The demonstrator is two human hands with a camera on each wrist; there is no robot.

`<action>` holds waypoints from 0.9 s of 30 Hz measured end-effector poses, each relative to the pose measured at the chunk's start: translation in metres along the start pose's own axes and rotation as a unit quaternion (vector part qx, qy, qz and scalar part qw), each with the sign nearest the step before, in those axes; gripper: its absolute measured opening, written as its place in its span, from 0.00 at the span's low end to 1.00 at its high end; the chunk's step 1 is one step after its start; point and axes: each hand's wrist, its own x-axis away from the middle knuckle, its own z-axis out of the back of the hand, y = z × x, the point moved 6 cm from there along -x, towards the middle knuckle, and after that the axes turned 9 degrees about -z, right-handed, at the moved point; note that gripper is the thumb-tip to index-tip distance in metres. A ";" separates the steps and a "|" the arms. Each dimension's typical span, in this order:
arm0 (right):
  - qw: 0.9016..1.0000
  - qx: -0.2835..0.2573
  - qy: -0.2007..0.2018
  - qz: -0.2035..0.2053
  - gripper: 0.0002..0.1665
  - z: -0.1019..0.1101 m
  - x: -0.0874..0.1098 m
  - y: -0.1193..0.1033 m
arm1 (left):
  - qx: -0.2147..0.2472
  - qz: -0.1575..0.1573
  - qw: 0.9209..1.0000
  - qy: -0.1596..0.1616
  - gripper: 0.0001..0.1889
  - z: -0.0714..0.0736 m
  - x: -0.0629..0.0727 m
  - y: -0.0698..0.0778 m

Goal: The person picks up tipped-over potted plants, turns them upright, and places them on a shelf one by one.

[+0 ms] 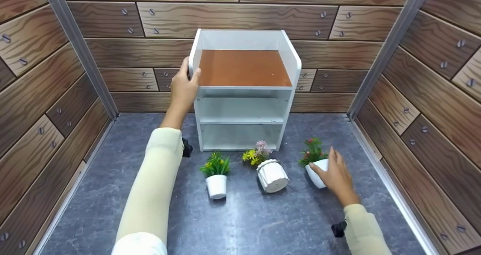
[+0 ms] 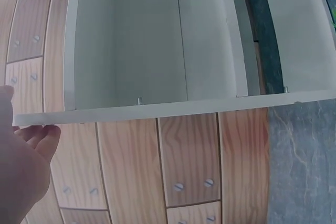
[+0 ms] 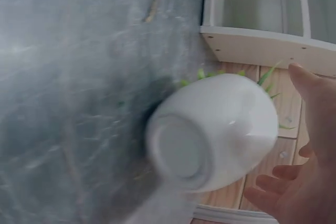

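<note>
While the left grip [image 1: 183,89] clamps the shelf unit [image 1: 242,110], probably steadying it, the right grip [image 1: 340,176] lies spread beside a white pot [image 3: 228,124].

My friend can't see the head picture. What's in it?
A person's left grip holds the side of a white shelf, while the right grip is open beside a tipped white plant pot. Two more potted plants are on the grey floor.
</note>
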 end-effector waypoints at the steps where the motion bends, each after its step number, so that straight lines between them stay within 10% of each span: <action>1: 1.000 0.001 -0.007 -0.005 0.67 -0.002 0.000 0.003 | -0.001 0.001 1.000 0.002 0.29 0.000 -0.001 0.000; 13: 0.999 0.008 -0.036 -0.040 0.68 -0.014 0.000 0.020 | -0.029 0.004 1.000 0.005 0.24 -0.001 -0.009 -0.002; 27: 0.999 -0.008 0.043 0.002 0.55 -0.010 0.007 0.016 | -0.048 -0.013 0.999 0.010 0.22 -0.001 -0.008 -0.002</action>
